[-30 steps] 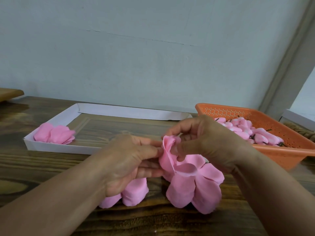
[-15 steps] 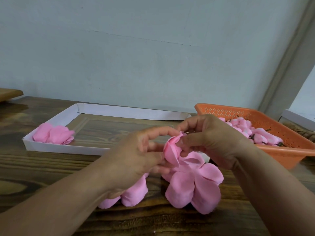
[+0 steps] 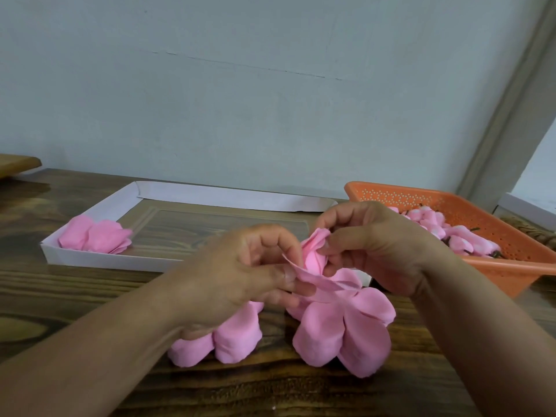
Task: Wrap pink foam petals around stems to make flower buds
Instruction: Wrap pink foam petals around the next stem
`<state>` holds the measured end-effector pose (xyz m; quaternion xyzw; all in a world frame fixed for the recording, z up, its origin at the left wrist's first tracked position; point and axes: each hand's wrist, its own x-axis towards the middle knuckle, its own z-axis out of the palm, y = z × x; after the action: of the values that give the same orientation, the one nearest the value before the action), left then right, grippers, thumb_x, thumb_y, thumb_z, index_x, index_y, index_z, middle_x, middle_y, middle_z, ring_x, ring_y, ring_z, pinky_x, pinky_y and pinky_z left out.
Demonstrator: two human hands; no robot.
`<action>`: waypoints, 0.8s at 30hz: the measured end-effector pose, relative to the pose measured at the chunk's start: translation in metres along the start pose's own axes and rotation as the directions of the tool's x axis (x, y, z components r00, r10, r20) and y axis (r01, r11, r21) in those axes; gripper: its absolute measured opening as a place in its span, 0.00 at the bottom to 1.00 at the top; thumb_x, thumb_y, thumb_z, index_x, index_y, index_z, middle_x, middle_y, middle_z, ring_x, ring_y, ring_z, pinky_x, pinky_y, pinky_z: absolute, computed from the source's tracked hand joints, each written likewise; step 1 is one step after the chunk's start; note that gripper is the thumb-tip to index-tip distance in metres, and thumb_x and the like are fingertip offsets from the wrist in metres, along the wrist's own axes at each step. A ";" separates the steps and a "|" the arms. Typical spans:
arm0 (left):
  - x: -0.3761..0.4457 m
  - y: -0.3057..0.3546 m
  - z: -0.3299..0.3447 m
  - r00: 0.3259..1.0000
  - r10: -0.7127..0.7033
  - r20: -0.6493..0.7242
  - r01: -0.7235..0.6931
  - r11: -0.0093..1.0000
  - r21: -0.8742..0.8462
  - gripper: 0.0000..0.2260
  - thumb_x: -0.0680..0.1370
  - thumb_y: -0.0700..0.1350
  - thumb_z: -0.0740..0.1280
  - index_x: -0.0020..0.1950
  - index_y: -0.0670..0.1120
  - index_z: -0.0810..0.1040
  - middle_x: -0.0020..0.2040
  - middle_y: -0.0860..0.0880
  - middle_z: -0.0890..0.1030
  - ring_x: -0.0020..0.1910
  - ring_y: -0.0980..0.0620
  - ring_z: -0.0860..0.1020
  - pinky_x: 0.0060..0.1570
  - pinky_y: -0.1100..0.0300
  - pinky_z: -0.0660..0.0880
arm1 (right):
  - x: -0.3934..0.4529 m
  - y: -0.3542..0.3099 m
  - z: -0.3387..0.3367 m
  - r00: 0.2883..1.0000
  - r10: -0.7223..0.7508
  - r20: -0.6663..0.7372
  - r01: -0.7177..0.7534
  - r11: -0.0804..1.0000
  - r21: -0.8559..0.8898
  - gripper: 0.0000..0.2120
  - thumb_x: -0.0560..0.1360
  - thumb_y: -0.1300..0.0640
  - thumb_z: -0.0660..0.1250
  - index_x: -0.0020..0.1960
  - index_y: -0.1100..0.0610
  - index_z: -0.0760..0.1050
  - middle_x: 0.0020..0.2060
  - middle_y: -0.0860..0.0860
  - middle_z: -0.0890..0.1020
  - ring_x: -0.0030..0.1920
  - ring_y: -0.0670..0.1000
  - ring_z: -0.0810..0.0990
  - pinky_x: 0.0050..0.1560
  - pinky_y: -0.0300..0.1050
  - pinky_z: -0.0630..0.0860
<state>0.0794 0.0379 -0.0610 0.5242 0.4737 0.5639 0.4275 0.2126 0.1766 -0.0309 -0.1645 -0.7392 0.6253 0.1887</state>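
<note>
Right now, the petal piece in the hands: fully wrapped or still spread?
Mostly spread. Both hands, left hand and right hand, curl the inner petals into a bud; the outer petals lie flat on the table.

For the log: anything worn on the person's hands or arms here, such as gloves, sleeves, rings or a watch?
Nothing worn shows. The left hand and right hand are bare, with no gloves and no rings on the fingers in view. Both forearms are uncovered to the frame edge, with no sleeve, watch or bracelet in sight. The nails look short and unpainted.

Pink petals (image 3: 340, 329), orange perforated basket (image 3: 511, 236), white tray (image 3: 99, 257)
</note>
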 end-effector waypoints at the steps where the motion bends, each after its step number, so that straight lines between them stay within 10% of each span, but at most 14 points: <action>1: 0.000 0.001 -0.003 1.000 -0.016 0.022 0.017 0.998 -0.062 0.10 0.72 0.38 0.71 0.34 0.51 0.81 0.41 0.45 0.85 0.43 0.48 0.84 0.41 0.61 0.79 | 0.000 0.000 -0.001 1.000 0.002 -0.002 -0.002 1.000 0.024 0.11 0.67 0.77 0.63 0.34 0.64 0.77 0.27 0.58 0.76 0.26 0.51 0.73 0.27 0.38 0.75; 12: 0.000 0.002 -0.022 0.975 -0.126 0.186 0.152 0.979 -0.137 0.09 0.70 0.37 0.68 0.34 0.49 0.80 0.44 0.42 0.84 0.48 0.42 0.84 0.43 0.57 0.81 | -0.002 0.002 0.004 0.994 0.016 0.110 -0.014 1.000 -0.019 0.12 0.66 0.75 0.65 0.35 0.61 0.81 0.30 0.56 0.81 0.29 0.49 0.78 0.31 0.38 0.77; 24: 0.007 -0.005 -0.008 0.982 -0.168 -0.091 0.141 0.958 -0.248 0.22 0.64 0.39 0.69 0.58 0.45 0.71 0.38 0.41 0.84 0.39 0.42 0.84 0.32 0.59 0.80 | 0.004 0.009 0.014 0.994 -0.041 -0.100 0.029 0.992 -0.119 0.16 0.69 0.74 0.64 0.31 0.57 0.82 0.29 0.56 0.79 0.30 0.51 0.76 0.32 0.40 0.73</action>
<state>0.0707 0.0450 -0.0642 0.3978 0.4644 0.6103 0.5035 0.2026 0.1677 -0.0414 -0.1942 -0.7668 0.5680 0.2274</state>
